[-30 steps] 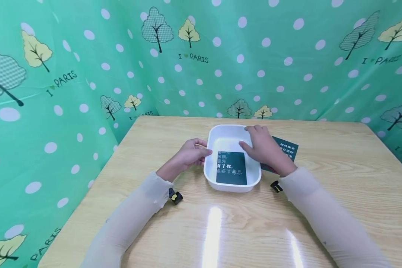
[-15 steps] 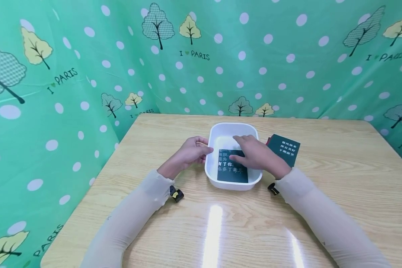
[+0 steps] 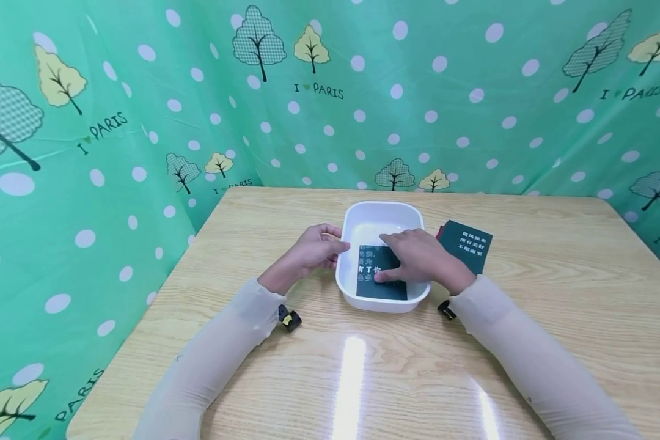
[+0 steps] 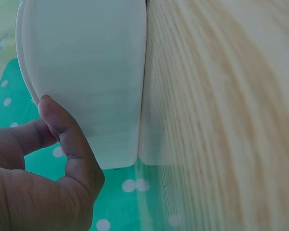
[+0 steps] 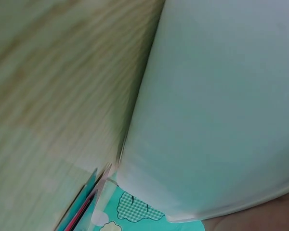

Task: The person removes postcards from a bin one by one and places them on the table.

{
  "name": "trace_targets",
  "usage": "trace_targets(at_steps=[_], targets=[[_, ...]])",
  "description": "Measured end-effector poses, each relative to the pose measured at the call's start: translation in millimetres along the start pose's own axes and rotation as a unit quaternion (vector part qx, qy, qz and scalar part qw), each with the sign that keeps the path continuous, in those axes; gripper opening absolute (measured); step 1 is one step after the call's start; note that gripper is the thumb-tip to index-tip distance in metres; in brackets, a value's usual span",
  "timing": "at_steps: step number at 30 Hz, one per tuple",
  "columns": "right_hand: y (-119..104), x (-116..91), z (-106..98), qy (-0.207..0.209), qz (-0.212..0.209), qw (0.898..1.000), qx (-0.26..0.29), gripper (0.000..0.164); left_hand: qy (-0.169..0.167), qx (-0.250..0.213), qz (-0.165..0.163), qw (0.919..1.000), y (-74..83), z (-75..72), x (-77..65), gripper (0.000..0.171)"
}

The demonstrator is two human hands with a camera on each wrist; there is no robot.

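- Plainly, leftmost is the person's left grip (image 3: 313, 252), pinching the tub's left wall, thumb on the rim and fingers outside. Should it slacken, the tub could swivel under any push from the other side.
- Next, the white tub (image 3: 384, 307) stands upright on the surface (image 3: 253, 373); a knock to its rim might skid it.
- Inside, toward the near end, a dark green card (image 3: 382, 289) lies lettering up, partly covered. Being so flat, it may offer fingertips little edge — they could simply slip across it.
- Then the right grip (image 3: 422, 253), reaching over the right rim, thumb and finger spread wide, the thumb over the card's face; I can't tell whether it presses. A wrist leaning there could tip the tub.
- Farthest right, a second dark card (image 3: 473, 241), with a red edge (image 3: 440, 233) peeping out, lies just beside the tub — a backward elbow-swing might brush it askew.
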State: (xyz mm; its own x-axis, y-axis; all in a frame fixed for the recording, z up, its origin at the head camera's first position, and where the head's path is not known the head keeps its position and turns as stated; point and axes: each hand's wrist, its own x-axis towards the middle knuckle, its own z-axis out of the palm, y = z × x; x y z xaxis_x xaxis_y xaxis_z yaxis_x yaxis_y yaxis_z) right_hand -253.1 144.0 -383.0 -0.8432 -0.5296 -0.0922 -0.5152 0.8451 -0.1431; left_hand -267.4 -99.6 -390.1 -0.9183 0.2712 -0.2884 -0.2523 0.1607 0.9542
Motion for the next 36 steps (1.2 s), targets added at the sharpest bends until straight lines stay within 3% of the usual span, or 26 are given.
trace_targets(at_steps=[13, 36], targets=[[-2.6, -0.8, -0.6, -0.02, -0.003, 1.0, -0.019, 0.092, -0.006, 0.007, 0.002, 1.0, 0.7, -0.2, -0.5, 0.04], [-2.0, -0.3, 2.3, 0.023, -0.003, 1.0, -0.009, 0.09, -0.002, 0.006, 0.007, 1.0, -0.2, 0.6, -1.6, 0.036]])
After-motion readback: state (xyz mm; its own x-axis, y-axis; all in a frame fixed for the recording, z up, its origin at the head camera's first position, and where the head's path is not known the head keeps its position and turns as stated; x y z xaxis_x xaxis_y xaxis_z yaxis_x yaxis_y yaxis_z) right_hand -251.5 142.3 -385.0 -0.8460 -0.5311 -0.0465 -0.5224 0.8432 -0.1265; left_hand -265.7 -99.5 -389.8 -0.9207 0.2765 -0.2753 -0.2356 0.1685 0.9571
